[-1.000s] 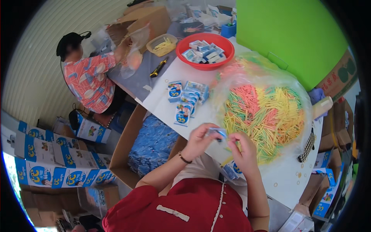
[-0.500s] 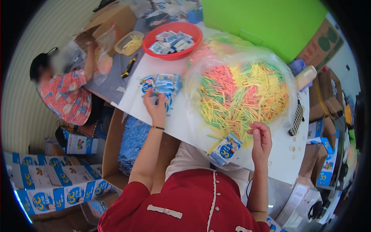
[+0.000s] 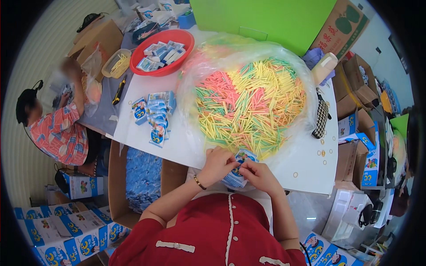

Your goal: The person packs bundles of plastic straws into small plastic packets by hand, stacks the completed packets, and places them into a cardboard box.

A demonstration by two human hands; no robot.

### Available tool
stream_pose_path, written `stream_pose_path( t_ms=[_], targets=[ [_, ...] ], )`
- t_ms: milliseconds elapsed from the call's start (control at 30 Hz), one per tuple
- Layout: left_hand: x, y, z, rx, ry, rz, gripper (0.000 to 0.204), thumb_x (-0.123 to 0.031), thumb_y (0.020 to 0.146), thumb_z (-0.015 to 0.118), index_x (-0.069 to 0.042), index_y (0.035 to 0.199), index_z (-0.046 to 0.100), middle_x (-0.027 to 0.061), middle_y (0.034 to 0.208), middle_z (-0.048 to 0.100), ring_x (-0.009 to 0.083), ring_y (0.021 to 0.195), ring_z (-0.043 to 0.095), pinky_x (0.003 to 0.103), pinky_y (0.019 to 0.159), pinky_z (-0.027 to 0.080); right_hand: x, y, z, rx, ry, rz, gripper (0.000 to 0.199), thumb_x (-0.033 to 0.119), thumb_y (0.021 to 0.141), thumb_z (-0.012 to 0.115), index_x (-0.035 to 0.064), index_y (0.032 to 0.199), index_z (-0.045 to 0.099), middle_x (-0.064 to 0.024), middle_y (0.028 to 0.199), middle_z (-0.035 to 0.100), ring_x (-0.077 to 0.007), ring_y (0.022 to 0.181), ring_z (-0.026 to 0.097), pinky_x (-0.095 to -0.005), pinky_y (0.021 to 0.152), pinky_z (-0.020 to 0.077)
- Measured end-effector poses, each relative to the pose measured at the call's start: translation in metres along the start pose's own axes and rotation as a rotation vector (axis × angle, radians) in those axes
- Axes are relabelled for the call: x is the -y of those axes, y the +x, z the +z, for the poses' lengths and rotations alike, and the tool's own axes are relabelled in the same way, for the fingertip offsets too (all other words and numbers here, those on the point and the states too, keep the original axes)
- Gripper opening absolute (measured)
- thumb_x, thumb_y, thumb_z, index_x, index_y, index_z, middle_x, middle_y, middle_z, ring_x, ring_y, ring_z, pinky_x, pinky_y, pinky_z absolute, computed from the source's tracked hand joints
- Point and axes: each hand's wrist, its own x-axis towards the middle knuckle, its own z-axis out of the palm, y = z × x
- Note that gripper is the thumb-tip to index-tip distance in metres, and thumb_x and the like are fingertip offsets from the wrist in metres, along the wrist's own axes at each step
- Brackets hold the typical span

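Observation:
At the table's near edge my left hand (image 3: 218,166) and my right hand (image 3: 260,176) meet over a small blue-and-white printed packet (image 3: 234,179). Fingers of both hands are bent and pinched together at its upper part, covering some of it. Whether more packets lie under it I cannot tell. Just beyond is a large clear plastic bag (image 3: 202,71), open and heaped with thin candy sticks (image 3: 253,104) in yellow, pink, green and orange. Several more blue-and-white packets (image 3: 157,115) lie in a loose group to the left on the white table (image 3: 177,148).
A red basin (image 3: 188,48) of small packets stands at the far left, beside a yellow basket (image 3: 108,68) and a utility knife (image 3: 119,91). Several rubber bands (image 3: 323,153) lie at right. An open carton (image 3: 116,186) sits below the table. Another person (image 3: 62,133) works at left.
My left hand has come back from the packet group at left to the packet at the near edge. My right hand has moved in and closed there. The view has shifted.

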Motion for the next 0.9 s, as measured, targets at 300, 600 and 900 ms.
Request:
stream_pose_path(
  t_ms=[300, 600, 900],
  targets=[
    [0.007, 0.008, -0.026, -0.168, -0.962, -0.328, 0.022, -0.01, 0.085, 0.066, -0.006, 0.105, 0.057, 0.0055, 0.091, 0.064, 0.0165, 0.085, 0.06, 0.03, 0.079, 0.045, 0.027, -0.002, -0.018, 0.1, 0.016, 0.036, 0.014, 0.017, 0.091, 0.058, 0.0041, 0.095, 0.062, -0.0071, 0.076, 0.063, -0.0172, 0.064, 0.059, -0.0305, 0.063, 0.0477],
    [0.007, 0.003, -0.078, -0.033, -1.643, -0.414, 0.028, -0.005, 0.092, 0.054, -0.002, 0.12, 0.05, 0.011, 0.114, 0.062, 0.0199, 0.105, 0.062, 0.035, 0.095, 0.049, 0.089, 0.124, -0.064, -0.534, -1.19, -0.673, 0.038, 0.001, 0.082, 0.054, 0.0052, 0.119, 0.054, -0.0116, 0.13, 0.051, -0.0306, 0.121, 0.048, -0.0416, 0.101, 0.0392],
    [0.013, -0.015, -0.107, -0.01, -1.885, -0.466, 0.031, -0.014, 0.097, 0.051, -0.002, 0.125, 0.047, 0.0113, 0.121, 0.06, 0.0232, 0.112, 0.059, 0.04, 0.098, 0.047, 0.073, 0.178, -0.069, -0.424, -1.05, -0.76, 0.035, 0.003, 0.085, 0.053, 0.0008, 0.12, 0.051, -0.0136, 0.128, 0.053, -0.0284, 0.114, 0.054, -0.04, 0.101, 0.0415]
  ],
)
